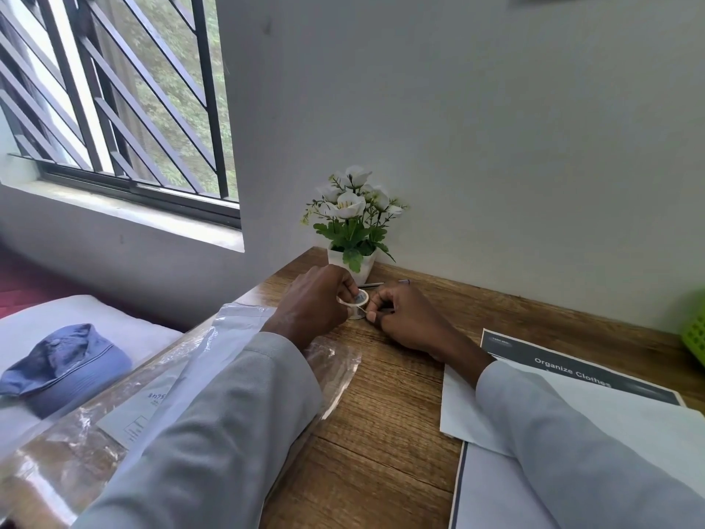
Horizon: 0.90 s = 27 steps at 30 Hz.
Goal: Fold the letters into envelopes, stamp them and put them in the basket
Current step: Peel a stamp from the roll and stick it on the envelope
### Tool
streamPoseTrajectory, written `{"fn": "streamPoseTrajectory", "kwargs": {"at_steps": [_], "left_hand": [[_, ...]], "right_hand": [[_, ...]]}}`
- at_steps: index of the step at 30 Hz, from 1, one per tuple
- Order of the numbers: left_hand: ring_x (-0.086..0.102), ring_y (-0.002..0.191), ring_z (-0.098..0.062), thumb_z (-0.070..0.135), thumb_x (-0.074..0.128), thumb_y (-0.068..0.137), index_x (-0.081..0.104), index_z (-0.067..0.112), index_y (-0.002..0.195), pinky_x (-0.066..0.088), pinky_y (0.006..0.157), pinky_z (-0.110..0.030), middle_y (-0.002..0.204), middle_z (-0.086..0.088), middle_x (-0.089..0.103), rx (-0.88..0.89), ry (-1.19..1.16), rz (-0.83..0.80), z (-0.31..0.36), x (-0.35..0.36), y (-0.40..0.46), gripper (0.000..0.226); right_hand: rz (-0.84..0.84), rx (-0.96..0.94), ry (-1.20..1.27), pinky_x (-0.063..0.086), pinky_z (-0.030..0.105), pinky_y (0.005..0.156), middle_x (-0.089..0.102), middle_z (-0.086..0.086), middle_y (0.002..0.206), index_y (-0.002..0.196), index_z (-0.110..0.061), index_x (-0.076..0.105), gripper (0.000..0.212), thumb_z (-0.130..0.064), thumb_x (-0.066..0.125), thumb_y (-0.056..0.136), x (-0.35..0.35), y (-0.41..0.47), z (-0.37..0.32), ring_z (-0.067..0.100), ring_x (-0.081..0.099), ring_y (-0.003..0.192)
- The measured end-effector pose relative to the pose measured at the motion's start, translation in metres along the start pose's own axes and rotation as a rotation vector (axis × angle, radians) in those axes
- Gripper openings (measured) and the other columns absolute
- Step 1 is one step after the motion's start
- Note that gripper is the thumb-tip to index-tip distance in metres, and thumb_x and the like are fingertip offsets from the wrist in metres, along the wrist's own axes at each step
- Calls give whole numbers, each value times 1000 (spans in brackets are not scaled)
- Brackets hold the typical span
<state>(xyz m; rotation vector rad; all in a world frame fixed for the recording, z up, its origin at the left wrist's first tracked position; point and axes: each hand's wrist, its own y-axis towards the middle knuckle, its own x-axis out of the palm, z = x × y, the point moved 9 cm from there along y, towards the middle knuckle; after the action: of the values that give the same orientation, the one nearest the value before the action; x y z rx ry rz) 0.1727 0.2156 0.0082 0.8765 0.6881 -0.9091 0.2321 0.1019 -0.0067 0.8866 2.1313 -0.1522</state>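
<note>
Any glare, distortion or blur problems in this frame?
Head view: daylight from the window is soft, no harsh shadows; wide-angle bending curves the desk edges; the plastic sleeve glints; the sticker roll between left hand and right hand is small, print unreadable.

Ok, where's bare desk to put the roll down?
Bare wood lies between the plastic bag and the papers, and along the wall between pot and green basket. Around both hands it is crowded.

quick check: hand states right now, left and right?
Left hand: closed, holding the stamp roll.
Right hand: closed, pinching the loose strip end of the roll.
</note>
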Motion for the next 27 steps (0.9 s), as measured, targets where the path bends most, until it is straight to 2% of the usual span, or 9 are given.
{"fn": "streamPoseTrajectory", "kwargs": {"at_steps": [4, 12, 17, 23, 27], "left_hand": [[64, 83, -6, 14, 81, 71, 69, 25, 93, 55, 79, -35, 83, 15, 67, -2, 4, -1, 1, -1, 0, 28], [64, 85, -6, 14, 83, 71, 69, 24, 94, 56, 80, -36, 91, 11, 71, -3, -11, -13, 2, 0, 0, 28], [64, 85, -7, 15, 83, 71, 69, 24, 95, 56, 80, -37, 92, 10, 71, -7, -10, -10, 2, 0, 0, 29], [64, 87, -9, 17, 84, 70, 69, 23, 95, 56, 81, -39, 93, 9, 71, 1, -2, -8, 1, 1, 1, 30], [65, 88, -10, 18, 84, 70, 69, 22, 96, 56, 82, -39, 95, 8, 71, 1, 6, -5, 2, 1, 1, 30]], "right_hand": [[-14, -7, 11, 53, 43, 87, 66, -5, 90, 73, -22, 67, 18, -9, 66, 86, 0, -1, -1, 18, 63, 90], [-40, 4, 13, 52, 44, 90, 66, -1, 104, 79, -16, 71, 11, -10, 67, 86, 2, 1, 0, 18, 62, 95], [-62, 16, 19, 51, 44, 93, 62, -6, 105, 79, -14, 71, 10, -9, 66, 85, 3, 1, 2, 17, 61, 99], [-85, 39, 15, 49, 43, 96, 62, 1, 123, 78, -13, 71, 10, -7, 66, 84, 3, 2, 3, 18, 59, 106], [-100, 47, 12, 50, 41, 95, 62, 1, 127, 82, -8, 73, 8, -6, 65, 84, 4, 1, 2, 18, 59, 106]]}}
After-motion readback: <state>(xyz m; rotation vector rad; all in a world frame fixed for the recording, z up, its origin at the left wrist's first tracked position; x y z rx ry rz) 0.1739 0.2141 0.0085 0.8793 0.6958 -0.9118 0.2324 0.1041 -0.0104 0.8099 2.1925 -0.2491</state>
